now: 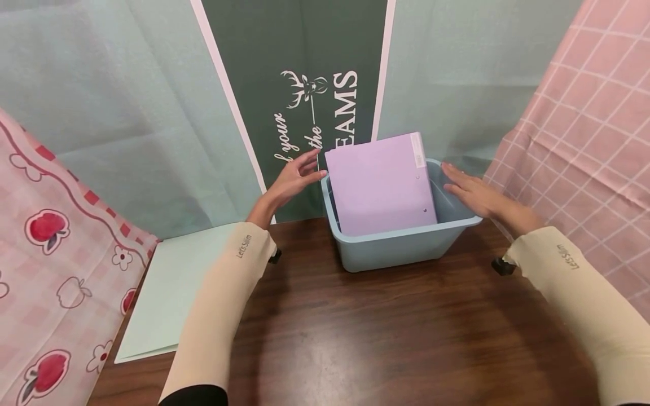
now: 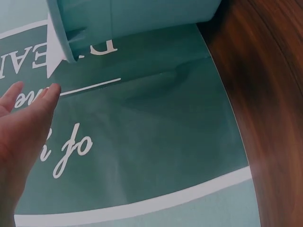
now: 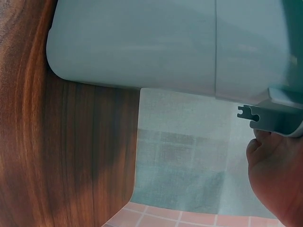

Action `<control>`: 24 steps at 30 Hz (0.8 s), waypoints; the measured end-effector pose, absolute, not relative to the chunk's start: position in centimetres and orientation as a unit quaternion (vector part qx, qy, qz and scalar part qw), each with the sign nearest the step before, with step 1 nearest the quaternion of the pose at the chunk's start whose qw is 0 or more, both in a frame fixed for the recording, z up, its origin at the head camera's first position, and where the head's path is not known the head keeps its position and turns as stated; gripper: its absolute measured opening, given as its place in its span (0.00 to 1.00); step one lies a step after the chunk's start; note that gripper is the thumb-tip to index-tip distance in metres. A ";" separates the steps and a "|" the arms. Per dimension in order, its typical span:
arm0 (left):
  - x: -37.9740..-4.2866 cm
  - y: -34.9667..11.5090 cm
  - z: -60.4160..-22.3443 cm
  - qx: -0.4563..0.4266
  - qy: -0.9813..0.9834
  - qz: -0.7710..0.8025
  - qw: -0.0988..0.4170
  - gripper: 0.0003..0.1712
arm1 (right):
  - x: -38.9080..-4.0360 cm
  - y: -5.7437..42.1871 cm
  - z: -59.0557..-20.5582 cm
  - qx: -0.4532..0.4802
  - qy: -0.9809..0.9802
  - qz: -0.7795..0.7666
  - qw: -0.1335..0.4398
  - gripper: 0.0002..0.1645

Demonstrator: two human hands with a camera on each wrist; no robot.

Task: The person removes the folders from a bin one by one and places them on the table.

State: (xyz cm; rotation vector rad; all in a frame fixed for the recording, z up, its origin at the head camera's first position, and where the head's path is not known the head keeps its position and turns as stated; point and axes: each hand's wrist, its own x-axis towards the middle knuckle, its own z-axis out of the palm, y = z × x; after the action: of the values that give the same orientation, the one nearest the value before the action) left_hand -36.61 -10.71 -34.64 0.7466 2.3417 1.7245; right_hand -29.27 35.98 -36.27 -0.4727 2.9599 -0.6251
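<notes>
A light blue plastic bin [image 1: 396,248] stands on the dark wooden table against the back cloth. Lilac file folders [image 1: 381,186] lean in it, their tops above the rim; the front one has a white label and two small holes at its right side. My left hand [image 1: 291,177] is at the bin's left rim, fingers spread, its thumb tip close to the rim and the folder edge. In the left wrist view the left hand [image 2: 23,127] holds nothing. My right hand [image 1: 472,192] rests at the right rim with extended fingers; the rim partly hides the right hand [image 3: 279,170] in the right wrist view.
Pale green sheets or folders [image 1: 172,293] lie on the table [image 1: 355,338] at the left, partly behind my left sleeve. Printed cloths hang around: a green one [image 1: 244,67] with lettering behind, a pink checked one [image 1: 599,129] right, an apple-patterned one [image 1: 45,282] left.
</notes>
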 end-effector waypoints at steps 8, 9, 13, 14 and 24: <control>-37.4 -9.4 -35.2 0.232 0.788 0.565 0.078 0.43 | -29.3 36.1 -36.5 -0.161 0.964 -0.207 0.033 0.42; -37.5 -9.3 -35.2 0.230 0.788 0.565 0.080 0.43 | -29.3 36.1 -36.5 -0.162 0.964 -0.207 0.032 0.42; -37.7 -9.0 -35.4 0.228 0.789 0.564 0.087 0.43 | -29.3 36.0 -36.5 -0.161 0.965 -0.206 0.035 0.42; -37.7 -8.9 -35.4 0.228 0.788 0.565 0.088 0.44 | -29.3 35.9 -36.5 -0.160 0.965 -0.206 0.037 0.42; -38.2 -8.0 -36.0 0.229 0.781 0.574 0.090 0.46 | -29.0 35.7 -36.4 -0.153 0.966 -0.202 0.041 0.42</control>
State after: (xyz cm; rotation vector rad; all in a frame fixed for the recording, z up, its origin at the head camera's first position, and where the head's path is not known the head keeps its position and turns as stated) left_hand -38.23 -8.00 -36.04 0.6812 2.3234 1.7055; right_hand -29.03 35.69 -36.39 -0.4679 2.9590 -0.6190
